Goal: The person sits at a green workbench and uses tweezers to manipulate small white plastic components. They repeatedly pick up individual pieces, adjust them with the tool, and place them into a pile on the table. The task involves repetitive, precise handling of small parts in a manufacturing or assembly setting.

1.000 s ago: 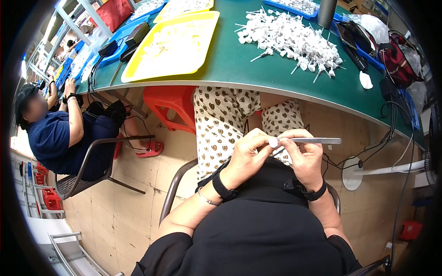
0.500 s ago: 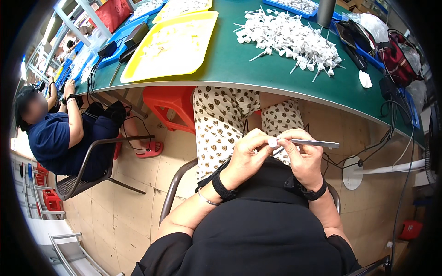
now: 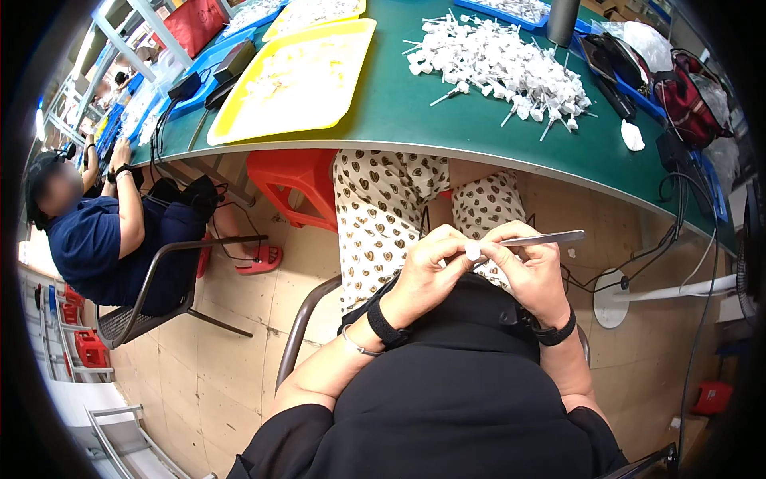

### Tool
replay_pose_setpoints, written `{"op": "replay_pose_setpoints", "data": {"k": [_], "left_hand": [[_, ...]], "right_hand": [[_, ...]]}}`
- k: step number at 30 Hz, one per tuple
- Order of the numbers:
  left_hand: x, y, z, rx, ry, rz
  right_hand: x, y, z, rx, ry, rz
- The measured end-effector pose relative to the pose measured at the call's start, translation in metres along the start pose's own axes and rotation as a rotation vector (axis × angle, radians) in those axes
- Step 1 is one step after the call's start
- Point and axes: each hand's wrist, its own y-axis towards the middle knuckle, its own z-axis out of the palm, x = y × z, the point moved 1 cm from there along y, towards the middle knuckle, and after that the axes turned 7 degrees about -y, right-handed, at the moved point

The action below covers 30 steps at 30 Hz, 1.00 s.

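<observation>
Above my lap, my left hand (image 3: 431, 270) pinches a small white plastic piece (image 3: 472, 251) between thumb and fingertips. My right hand (image 3: 528, 275) is closed around a slim, flat metal hand tool (image 3: 554, 238), whose outer end sticks out to the right. The tool's working end is hidden by my fingers, so I cannot tell whether it touches the white piece. Both hands meet at the piece, fingertips close together. On the green table (image 3: 391, 120) ahead lies a heap of similar small white plastic parts (image 3: 503, 68), several with thin stems.
A yellow tray (image 3: 351, 104) of small pieces sits at the table's left. Blue trays (image 3: 586, 29), a dark cylinder (image 3: 564, 22) and a dark red bag (image 3: 692, 94) stand farther off. Cables (image 3: 682, 191) hang at right. A seated person (image 3: 120, 231) works at left, near a red stool (image 3: 291, 180).
The white piece has turned, showing a rounder face. My right hand has rotated slightly, and the metal tool's outer end has tipped upward. My left hand has hardly moved.
</observation>
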Motion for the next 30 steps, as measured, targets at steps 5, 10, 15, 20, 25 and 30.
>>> {"op": "replay_pose_setpoints", "data": {"k": [5, 10, 15, 20, 25, 30], "left_hand": [[-0.003, 0.003, -0.002, -0.029, 0.011, 0.033], [0.001, 0.002, 0.001, -0.074, -0.119, -0.009], [0.001, 0.003, -0.001, -0.047, -0.089, 0.009], [-0.001, 0.003, 0.0, -0.053, -0.103, 0.005], [-0.003, 0.003, 0.0, -0.058, -0.079, 0.013], [-0.003, 0.004, -0.001, -0.056, -0.02, 0.026]], "right_hand": [[-0.002, -0.003, 0.006, -0.108, 0.111, 0.01], [-0.002, -0.004, 0.005, -0.155, 0.099, 0.002], [-0.004, -0.003, 0.011, -0.147, 0.113, -0.073], [-0.002, -0.001, 0.012, -0.156, 0.065, -0.147], [0.0, -0.002, 0.013, -0.177, -0.008, -0.181], [0.005, 0.001, 0.014, -0.171, -0.102, -0.269]]}}
